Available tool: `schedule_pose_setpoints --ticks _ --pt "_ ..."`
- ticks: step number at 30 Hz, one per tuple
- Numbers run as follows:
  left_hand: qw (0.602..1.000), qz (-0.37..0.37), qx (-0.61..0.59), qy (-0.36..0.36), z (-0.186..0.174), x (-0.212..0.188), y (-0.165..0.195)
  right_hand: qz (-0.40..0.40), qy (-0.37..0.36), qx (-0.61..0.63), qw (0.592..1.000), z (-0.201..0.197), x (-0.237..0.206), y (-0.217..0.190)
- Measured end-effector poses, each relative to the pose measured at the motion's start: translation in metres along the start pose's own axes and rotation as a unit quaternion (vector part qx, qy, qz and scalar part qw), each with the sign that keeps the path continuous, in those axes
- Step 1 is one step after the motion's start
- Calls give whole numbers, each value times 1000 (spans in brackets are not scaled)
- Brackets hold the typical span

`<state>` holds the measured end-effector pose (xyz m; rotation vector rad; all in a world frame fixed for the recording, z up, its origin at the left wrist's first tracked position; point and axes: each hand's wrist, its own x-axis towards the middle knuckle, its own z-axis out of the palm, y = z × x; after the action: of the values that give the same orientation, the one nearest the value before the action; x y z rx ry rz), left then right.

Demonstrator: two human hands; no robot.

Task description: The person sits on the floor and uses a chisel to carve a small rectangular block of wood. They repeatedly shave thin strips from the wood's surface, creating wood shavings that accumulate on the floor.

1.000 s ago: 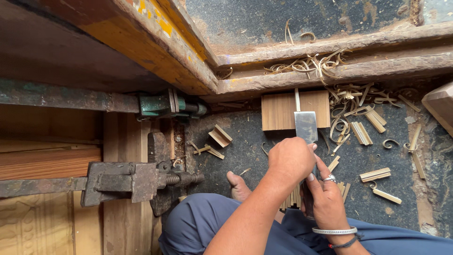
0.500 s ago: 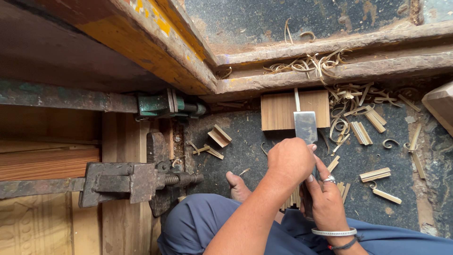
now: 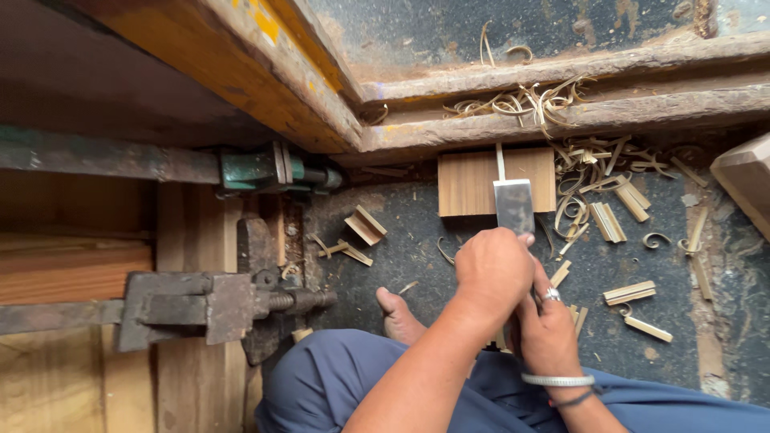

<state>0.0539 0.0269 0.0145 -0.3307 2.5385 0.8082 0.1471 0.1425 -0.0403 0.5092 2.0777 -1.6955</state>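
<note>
Both hands (image 3: 513, 297) clenched round chisel (image 3: 514, 205), blade (flat, steel) touching wood block (image 3: 469, 183) just beyond

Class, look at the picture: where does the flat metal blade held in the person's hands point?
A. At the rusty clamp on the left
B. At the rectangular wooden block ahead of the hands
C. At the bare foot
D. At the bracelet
B: the blade rises from the hands toward the wooden block, overlapping its lower edge.

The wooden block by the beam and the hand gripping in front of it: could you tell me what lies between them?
In the head view, the chisel's flat metal blade spans from the left hand to the wooden block.
</note>
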Motion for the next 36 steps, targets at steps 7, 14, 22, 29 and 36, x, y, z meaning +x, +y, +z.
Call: schedule_pose_setpoints --ticks 7,14,22,29,36 --pt "994 -24 44 92 12 31 6 -90 22 -83 992 13 43 1" --pt "997 -41 30 51 -6 51 -3 -75 15 58 995 31 49 -27" --pt "1000 23 10 -6 -23 12 28 -4 52 138 989 -3 11 -54" --pt "999 32 -8 -32 -12 -7 17 96 8 134 986 -10 -20 -69" --pt "999 -14 -12 -40 -16 -4 13 162 13 84 983 -6 -15 -86"
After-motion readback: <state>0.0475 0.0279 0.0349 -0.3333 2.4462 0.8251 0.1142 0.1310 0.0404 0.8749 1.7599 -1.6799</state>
